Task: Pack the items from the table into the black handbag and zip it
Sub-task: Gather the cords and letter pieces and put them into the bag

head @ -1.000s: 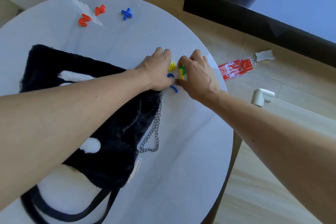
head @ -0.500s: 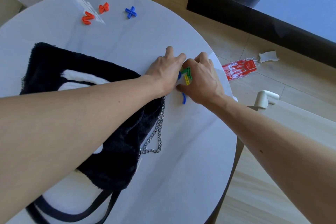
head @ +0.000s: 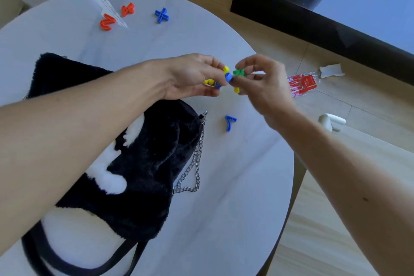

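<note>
The black handbag (head: 145,152) lies on its side on the round white table (head: 235,186), at the left-hand side, partly under the left forearm. It is made of soft, fluffy black fur with white fur patches, one large patch at the near end and a smaller streak along the middle. A silver chain (head: 193,170) hangs in a loop from a ring on its right edge and rests on the tabletop. A flat black strap (head: 67,260) curves out from its near end. Its opening and zip cannot be made out.

Both hands are raised above the table, just past the far end of the bag, fingertips almost meeting. The left hand (head: 197,76) has its fingers curled round a yellow piece (head: 208,82) of plastic. The right hand (head: 262,83) pinches a green piece (head: 239,73) between thumb and fingers, with a second yellow piece (head: 236,90) tucked lower in its grip. A blue piece (head: 228,77) sits between the two sets of fingertips; which hand holds it I cannot tell.

Another blue curved piece (head: 230,122) lies on the table just right of the bag. At the far edge are two red pieces (head: 107,22), one resting on a clear plastic sheet (head: 112,9), and a blue cross (head: 161,15) near them.
</note>
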### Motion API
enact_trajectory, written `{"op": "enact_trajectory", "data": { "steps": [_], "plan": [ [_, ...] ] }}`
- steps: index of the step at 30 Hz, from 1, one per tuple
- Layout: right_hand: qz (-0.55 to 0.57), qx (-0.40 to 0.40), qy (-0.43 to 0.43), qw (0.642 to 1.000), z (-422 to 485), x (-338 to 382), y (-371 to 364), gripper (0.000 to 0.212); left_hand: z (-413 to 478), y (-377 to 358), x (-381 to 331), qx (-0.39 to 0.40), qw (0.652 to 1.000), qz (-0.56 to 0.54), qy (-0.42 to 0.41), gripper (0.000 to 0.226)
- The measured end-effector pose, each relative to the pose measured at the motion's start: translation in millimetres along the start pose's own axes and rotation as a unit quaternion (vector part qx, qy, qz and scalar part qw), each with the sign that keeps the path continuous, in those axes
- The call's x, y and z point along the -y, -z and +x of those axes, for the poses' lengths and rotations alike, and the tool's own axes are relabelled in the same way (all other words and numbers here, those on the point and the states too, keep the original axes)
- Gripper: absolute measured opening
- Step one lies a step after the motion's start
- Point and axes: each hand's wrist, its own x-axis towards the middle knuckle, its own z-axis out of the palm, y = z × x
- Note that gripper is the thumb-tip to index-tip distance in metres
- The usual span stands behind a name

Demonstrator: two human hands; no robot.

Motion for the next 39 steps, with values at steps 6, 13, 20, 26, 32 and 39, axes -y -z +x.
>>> {"op": "enact_trajectory", "data": {
  "steps": [6,13,20,26,32,39],
  "plan": [
    [0.052,0.070,0.077,0.993,-19.5,43.7,14.8,0.019,-26.3,-3.2,-4.0,0.176,0.954,-0.241,0.005,0.044],
    [-0.237,0.094,0.239,0.937,-45.4,76.4,10.1,0.025,-39.4,-21.6,-2.9,0.166,0.902,-0.398,-0.001,0.051],
    [-0.157,0.010,0.328,0.932,-57.9,70.4,2.9,0.017,-41.2,-27.6,-0.1,0.024,0.908,-0.415,-0.047,0.041],
    [-0.340,0.008,0.089,0.936,-45.9,-15.2,-14.2,0.027,-51.3,-0.1,13.3,0.034,0.872,-0.481,-0.086,0.040],
    [-0.421,0.079,0.122,0.895,-51.2,-52.5,-34.1,0.012,-71.5,30.2,22.8,0.057,0.870,-0.472,-0.131,0.037],
    [-0.316,0.038,0.183,0.930,21.2,26.8,-72.3,0.035,-98.2,64.8,29.3,0.084,0.865,-0.467,-0.164,0.029]
  ]
}}
